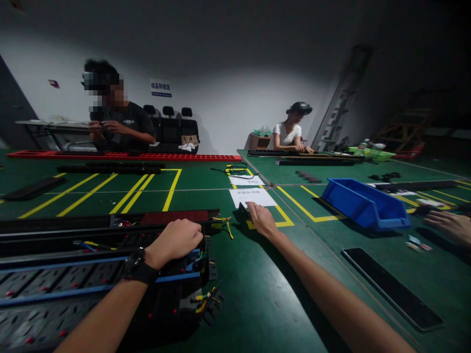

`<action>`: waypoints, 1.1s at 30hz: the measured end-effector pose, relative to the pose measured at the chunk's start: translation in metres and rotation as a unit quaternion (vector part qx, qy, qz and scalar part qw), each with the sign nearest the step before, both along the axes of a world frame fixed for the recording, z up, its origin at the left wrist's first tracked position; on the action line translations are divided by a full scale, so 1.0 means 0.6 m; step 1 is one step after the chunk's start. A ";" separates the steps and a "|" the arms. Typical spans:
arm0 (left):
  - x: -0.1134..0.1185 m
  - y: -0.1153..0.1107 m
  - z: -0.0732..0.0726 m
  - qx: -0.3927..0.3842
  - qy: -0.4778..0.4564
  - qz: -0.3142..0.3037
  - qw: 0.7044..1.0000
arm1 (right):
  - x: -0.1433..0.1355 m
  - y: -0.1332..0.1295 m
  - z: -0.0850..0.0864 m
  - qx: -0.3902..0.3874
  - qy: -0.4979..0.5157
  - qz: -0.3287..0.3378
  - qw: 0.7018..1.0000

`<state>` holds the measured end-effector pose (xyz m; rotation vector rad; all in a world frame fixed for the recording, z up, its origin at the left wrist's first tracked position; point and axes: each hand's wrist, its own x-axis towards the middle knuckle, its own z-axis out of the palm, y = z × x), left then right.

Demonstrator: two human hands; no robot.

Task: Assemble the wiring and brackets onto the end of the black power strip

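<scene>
My left hand (179, 239), wearing a black watch on its wrist, lies over the end of a long black rail (154, 227) at the left. Its fingers are curled down around the rail's end and partly hidden. Beside the rail are more black slotted rails with blue strips (91, 289), red dots and loose yellow and blue wires. Further forward, my right hand (262, 219) pinches a small thin black plate (243, 211) between thumb and fingers. The plate is held up on edge, in front of a white paper label (253, 197) on the green table.
A blue bin (364, 203) and a dark phone-like slab (392, 287) occupy the right side. Another person's hand (451, 225) reaches in there. Across the table, two people work behind a red slotted rail (128, 157) and black rails (316, 161). Yellow tape marks the tabletop.
</scene>
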<state>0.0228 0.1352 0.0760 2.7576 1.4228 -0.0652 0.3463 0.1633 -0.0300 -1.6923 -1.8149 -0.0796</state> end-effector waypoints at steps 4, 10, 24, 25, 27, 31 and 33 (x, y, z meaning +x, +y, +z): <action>0.001 -0.002 0.001 0.002 0.010 -0.001 1.000 | 0.000 -0.004 0.005 -0.021 0.007 0.018 1.000; -0.001 0.000 -0.002 0.006 0.013 -0.007 1.000 | -0.004 -0.010 0.012 -0.023 -0.019 0.072 0.997; 0.000 0.004 -0.008 0.003 0.011 -0.006 1.000 | -0.041 -0.025 0.034 -0.082 -0.006 0.155 0.984; 0.000 0.004 -0.008 0.002 0.010 -0.005 1.000 | -0.043 -0.027 0.037 -0.083 -0.006 0.154 0.985; 0.000 0.004 -0.007 -0.001 0.008 -0.003 1.000 | -0.048 -0.031 0.043 -0.080 -0.014 0.136 0.987; 0.001 0.002 -0.005 -0.004 0.007 0.001 1.000 | -0.069 -0.036 0.052 -0.080 -0.059 0.075 0.992; 0.002 0.001 -0.004 -0.003 0.010 0.004 1.000 | -0.080 -0.037 0.055 -0.082 -0.090 0.057 0.991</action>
